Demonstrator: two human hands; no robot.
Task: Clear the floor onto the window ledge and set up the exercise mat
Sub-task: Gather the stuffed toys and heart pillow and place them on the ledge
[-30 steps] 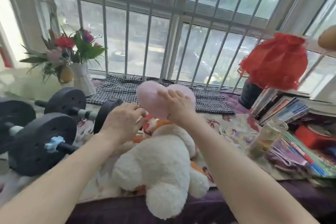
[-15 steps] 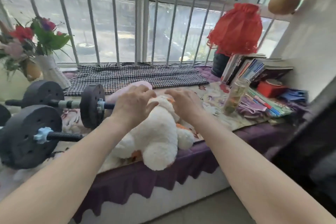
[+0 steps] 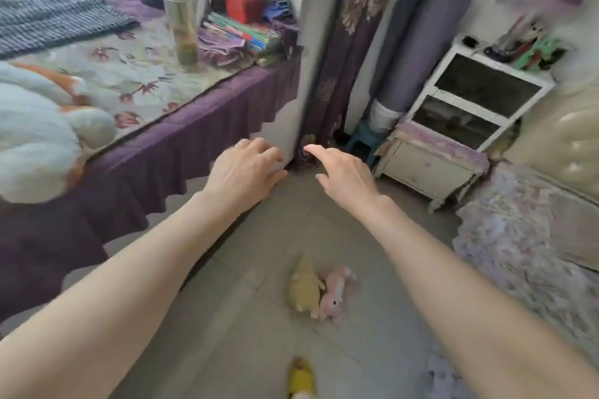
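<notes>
My left hand (image 3: 244, 167) and my right hand (image 3: 345, 172) hover empty over the tiled floor, fingers apart, just off the corner of the window ledge (image 3: 201, 116). A white plush toy (image 3: 42, 136) lies on the ledge at the far left. On the floor below my hands lie a yellow plush toy (image 3: 304, 288) and a pink plush toy (image 3: 335, 296), side by side. A yellow thing (image 3: 301, 379) shows at the bottom edge. A rolled purple exercise mat (image 3: 418, 52) stands upright in the corner by the curtain.
On the ledge stand a tall glass jar (image 3: 181, 13), stacked books (image 3: 246, 32) and a red box (image 3: 244, 5). A white bedside cabinet (image 3: 453, 126) stands right of the mat, with a blue stool (image 3: 364, 139) under the mat. A bed with a floral cover (image 3: 531, 246) fills the right.
My hands have let go of the white plush toy, which stays on the ledge. My view has swung right and down to the floor, and both hands now hang empty.
</notes>
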